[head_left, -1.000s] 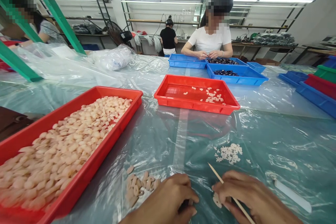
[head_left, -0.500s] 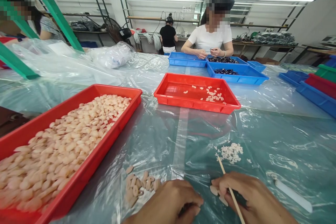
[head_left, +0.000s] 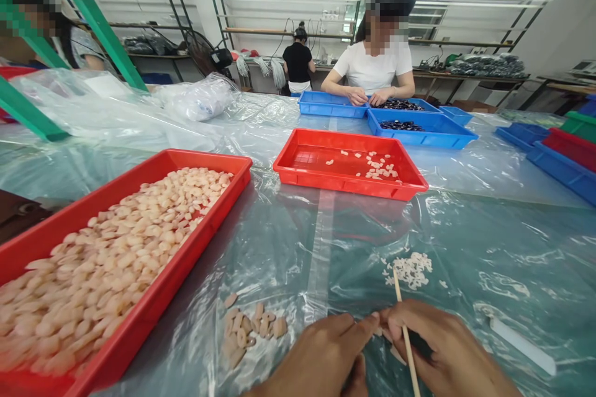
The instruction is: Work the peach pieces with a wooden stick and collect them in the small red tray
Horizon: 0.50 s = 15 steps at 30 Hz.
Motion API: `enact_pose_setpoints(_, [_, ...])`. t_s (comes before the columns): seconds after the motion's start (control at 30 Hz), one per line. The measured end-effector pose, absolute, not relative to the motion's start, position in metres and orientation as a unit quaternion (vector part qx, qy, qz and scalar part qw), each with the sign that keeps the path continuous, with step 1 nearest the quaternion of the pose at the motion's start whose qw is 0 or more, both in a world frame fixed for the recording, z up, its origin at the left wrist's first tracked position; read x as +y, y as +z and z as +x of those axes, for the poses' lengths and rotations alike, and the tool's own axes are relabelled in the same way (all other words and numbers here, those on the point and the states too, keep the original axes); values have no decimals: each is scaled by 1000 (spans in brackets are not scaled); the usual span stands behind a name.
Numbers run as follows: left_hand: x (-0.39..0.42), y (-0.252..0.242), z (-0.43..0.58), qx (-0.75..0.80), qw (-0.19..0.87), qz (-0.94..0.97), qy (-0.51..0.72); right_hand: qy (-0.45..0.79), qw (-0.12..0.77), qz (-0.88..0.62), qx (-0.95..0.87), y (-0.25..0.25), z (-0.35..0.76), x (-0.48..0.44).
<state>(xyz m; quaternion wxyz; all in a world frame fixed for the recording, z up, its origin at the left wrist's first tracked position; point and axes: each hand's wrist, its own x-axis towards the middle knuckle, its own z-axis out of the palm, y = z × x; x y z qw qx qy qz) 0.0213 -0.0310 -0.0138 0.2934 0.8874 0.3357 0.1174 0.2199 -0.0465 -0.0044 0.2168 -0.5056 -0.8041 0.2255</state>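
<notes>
At the near edge of the plastic-covered surface (head_left: 465,229), the left hand (head_left: 321,356) and right hand (head_left: 447,353) meet fingertip to fingertip. The right hand's grip is closed around a thin wooden stick (head_left: 404,329), which stands nearly upright and tilts slightly left at its tip. Whether the left hand's grip pinches anything cannot be told; its fingers are curled, touching the right hand's. A pale oval piece (head_left: 397,356) lies just under the right hand.

Left of the hands sits a small cluster of tan oval pieces (head_left: 251,330); beyond the stick's tip lies a heap of small white bits (head_left: 410,270). A large red tray (head_left: 153,298) of pale pieces stands at left. A 2nd red tray (head_left: 349,164) sits farther back.
</notes>
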Motion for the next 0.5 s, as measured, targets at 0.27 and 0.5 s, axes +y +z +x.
enact_pose_setpoints(0.27, [-32, -20, 18, 304, 242, 915, 111, 273, 221, -518, -780, -10, 223, -47])
enact_pose_setpoints(0.5, [-32, -17, 17, 320, 280, 892, 151, 276, 259, -530, -759, -7, 221, -49])
